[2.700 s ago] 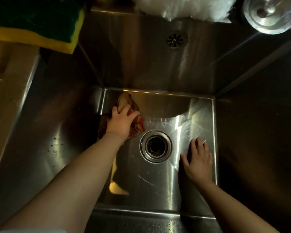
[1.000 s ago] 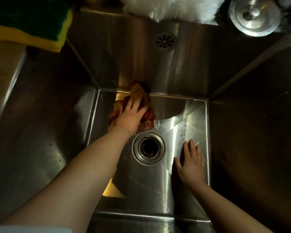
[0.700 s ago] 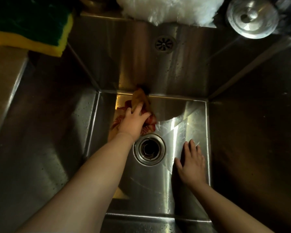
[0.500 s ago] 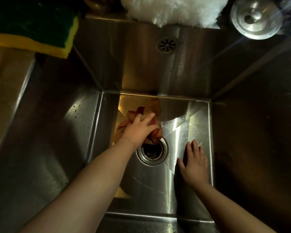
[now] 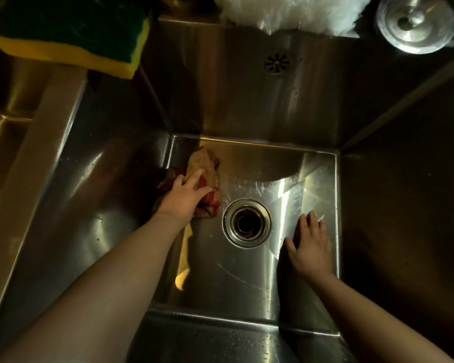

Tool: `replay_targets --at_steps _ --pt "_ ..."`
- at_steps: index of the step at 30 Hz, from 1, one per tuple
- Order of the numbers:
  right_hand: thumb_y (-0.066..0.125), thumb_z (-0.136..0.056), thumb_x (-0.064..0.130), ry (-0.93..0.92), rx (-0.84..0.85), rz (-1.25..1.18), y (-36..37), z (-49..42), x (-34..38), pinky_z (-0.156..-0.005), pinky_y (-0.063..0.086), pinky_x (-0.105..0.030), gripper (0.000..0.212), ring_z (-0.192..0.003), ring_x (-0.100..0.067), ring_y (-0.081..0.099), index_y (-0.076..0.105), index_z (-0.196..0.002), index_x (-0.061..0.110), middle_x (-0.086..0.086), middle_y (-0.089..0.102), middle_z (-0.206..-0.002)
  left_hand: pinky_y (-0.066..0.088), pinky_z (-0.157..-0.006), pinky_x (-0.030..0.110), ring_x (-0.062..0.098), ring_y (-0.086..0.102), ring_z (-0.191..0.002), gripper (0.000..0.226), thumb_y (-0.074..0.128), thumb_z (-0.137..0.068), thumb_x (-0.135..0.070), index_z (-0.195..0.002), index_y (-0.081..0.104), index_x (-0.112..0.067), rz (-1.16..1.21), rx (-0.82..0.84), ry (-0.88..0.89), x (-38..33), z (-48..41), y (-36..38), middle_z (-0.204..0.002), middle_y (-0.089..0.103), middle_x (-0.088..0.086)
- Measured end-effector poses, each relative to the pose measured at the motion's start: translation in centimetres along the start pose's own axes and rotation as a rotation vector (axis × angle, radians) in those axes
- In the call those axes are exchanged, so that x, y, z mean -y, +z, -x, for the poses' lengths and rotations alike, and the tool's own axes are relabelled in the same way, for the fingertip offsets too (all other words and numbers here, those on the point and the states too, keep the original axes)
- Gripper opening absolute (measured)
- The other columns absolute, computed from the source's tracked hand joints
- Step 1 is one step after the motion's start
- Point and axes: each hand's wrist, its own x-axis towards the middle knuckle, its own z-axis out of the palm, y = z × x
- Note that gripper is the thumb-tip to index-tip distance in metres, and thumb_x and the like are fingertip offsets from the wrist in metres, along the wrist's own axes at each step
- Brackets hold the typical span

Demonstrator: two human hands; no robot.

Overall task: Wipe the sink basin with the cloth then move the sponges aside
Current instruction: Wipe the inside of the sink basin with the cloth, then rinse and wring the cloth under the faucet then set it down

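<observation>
Your left hand (image 5: 185, 199) lies on the cloth (image 5: 205, 176) at the far-left corner of the sink basin (image 5: 220, 271) floor, left of frame centre. The drain (image 5: 246, 222) sits mid-floor, just right of the cloth. Your right hand (image 5: 311, 247) rests on the floor right of the drain, beside the right wall. A sponge (image 5: 71, 35) lies on the rim at upper left. An overflow grille (image 5: 277, 63) sits in the back wall at top centre, and a lid (image 5: 414, 22) lies at upper right.
</observation>
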Motion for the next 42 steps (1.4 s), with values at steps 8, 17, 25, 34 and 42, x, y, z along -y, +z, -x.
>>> replay_targets --at_steps 8,17,25,34,42 --pt "0.048 -0.092 0.042 -0.151 0.063 0.025 -0.2 0.6 0.8 -0.116 0.013 -0.046 0.069 -0.145 -0.028 -0.001 0.013 -0.149 0.024 0.000 0.000 -0.159 0.025 -0.113 0.045 0.040 0.007 -0.140 0.070 0.065 -0.084 -0.012 -0.140 0.033 -0.041 0.148 0.117 -0.054 -0.8 4.9 2.8 -0.156 -0.013 -0.007" --pt "0.053 -0.091 0.042 -0.400 0.184 -0.003 -1.9 3.5 4.6 -0.114 0.017 -0.037 0.073 -0.145 -0.023 0.004 0.010 -0.149 0.029 0.003 0.002 -0.159 0.034 -0.110 0.044 0.033 0.019 -0.138 0.091 0.071 -0.079 -0.010 -0.145 0.016 -0.039 0.285 0.003 -0.124 -3.6 8.7 0.8 -0.155 -0.003 -0.002" --pt "0.059 -0.087 0.044 -0.423 0.174 -0.162 -5.1 5.6 6.9 -0.116 0.020 -0.037 0.077 -0.145 -0.019 0.007 0.016 -0.148 0.028 0.004 0.009 -0.158 0.030 -0.110 0.032 0.021 0.032 -0.135 0.076 0.055 -0.083 0.000 -0.148 0.020 -0.019 0.415 -0.076 -0.080 -5.7 11.2 -2.5 -0.146 0.036 0.003" --pt "0.075 -0.067 0.052 -0.513 0.170 -0.237 -8.3 7.0 8.7 -0.114 0.020 -0.036 0.107 -0.143 -0.015 0.007 0.012 -0.149 0.024 0.006 0.006 -0.158 0.033 -0.108 0.031 0.014 0.036 -0.130 0.065 0.063 -0.081 -0.008 -0.138 0.037 -0.022 0.412 -0.155 0.149 -8.0 13.1 -6.1 -0.141 0.042 -0.002" --pt "0.081 -0.061 0.036 -0.426 0.095 -0.429 -11.8 8.4 11.1 -0.067 0.045 -0.014 0.053 -0.086 -0.005 0.057 0.045 -0.100 0.037 0.014 0.056 -0.097 0.038 -0.097 0.032 0.018 0.039 -0.126 0.069 0.068 -0.077 -0.017 -0.137 0.034 -0.022 0.229 -0.175 0.223 -7.6 14.7 -9.8 -0.139 0.042 -0.001"
